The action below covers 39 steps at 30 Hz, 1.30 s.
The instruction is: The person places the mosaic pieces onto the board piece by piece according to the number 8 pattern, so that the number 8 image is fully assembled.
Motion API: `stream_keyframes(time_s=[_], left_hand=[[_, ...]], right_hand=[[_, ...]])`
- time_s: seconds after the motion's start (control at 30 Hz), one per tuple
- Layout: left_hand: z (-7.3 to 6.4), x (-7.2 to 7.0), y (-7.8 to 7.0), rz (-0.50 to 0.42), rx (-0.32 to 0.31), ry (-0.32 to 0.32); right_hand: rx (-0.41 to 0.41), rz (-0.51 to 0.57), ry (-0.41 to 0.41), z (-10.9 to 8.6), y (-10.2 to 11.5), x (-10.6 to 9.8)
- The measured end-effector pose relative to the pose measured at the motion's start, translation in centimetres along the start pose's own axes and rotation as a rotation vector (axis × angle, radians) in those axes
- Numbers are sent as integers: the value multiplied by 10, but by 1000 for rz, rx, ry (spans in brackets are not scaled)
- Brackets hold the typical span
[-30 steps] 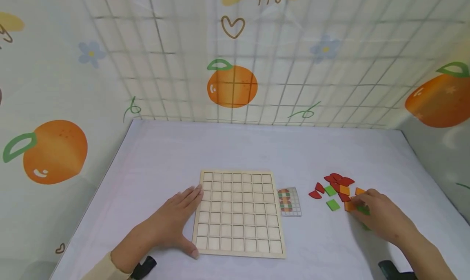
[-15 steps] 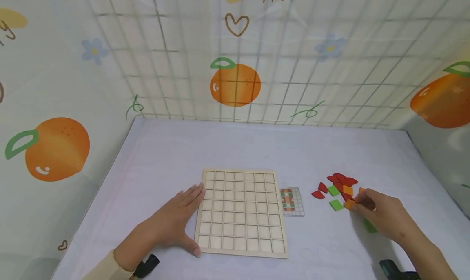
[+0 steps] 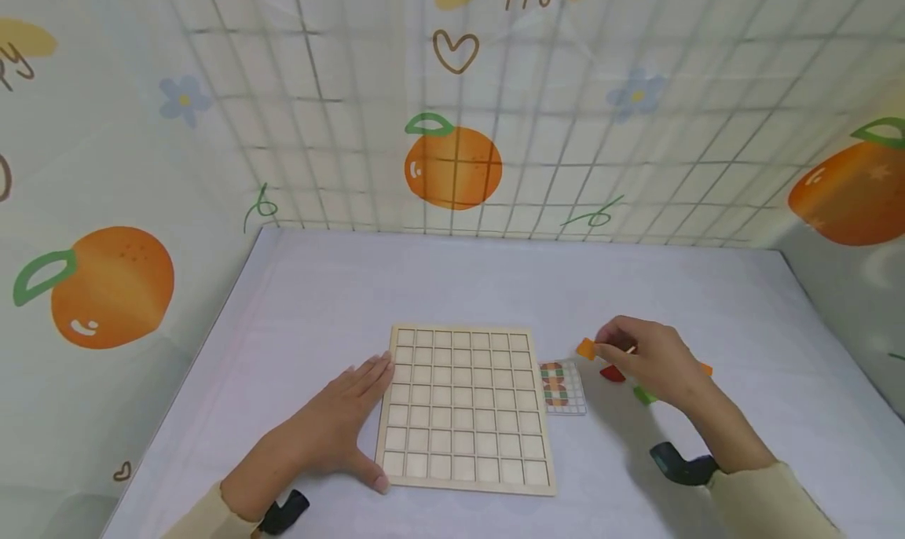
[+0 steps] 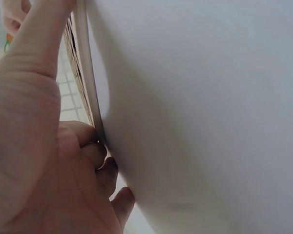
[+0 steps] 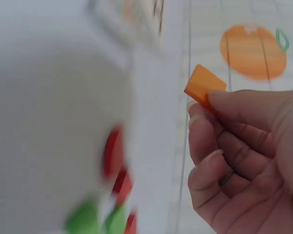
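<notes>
A square orange tile is pinched between the thumb and fingers of my right hand, held in the air above the table. In the right wrist view the orange tile sticks out past the thumb tip. My left hand rests along the left edge of a wooden grid board, fingers near its upper part and thumb by the lower corner. The board's square cells hold no tiles. Under the right hand lie loose pieces: a red wedge, a green tile and others mostly hidden.
A small pattern card with coloured shapes on a grid lies against the board's right side. Another orange tile shows beyond the right wrist. A patterned cloth with oranges rises behind the white table.
My right hand has picked up an orange tile from the pile and moved left and away from me, toward the card. The left hand stays at the board.
</notes>
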<state>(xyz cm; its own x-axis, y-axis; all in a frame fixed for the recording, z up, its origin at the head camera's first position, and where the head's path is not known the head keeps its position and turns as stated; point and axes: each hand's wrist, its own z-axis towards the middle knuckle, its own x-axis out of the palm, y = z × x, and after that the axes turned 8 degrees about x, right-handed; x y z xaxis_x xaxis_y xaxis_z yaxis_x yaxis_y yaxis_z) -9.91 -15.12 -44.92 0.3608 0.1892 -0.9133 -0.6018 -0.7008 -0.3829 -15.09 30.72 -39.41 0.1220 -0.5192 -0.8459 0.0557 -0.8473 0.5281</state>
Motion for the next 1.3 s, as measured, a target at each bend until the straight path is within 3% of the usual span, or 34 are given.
stream_keyframes(time_s=[0.2, 0.4, 0.6, 0.83, 1.3], left_hand=[[0, 5, 4, -35, 4, -16], [-2, 12, 13, -126, 19, -17], [-1, 16, 17, -170, 30, -32], [0, 17, 18, -157, 30, -34], [-1, 18, 17, -150, 32, -55]], right_hand=[[-86, 75, 82, 31, 42, 23], [-169, 136, 175, 64, 68, 52], [-193, 135, 255, 86, 92, 76], [-198, 100, 274, 97, 107, 92], [-179, 39, 298, 101, 105, 98]])
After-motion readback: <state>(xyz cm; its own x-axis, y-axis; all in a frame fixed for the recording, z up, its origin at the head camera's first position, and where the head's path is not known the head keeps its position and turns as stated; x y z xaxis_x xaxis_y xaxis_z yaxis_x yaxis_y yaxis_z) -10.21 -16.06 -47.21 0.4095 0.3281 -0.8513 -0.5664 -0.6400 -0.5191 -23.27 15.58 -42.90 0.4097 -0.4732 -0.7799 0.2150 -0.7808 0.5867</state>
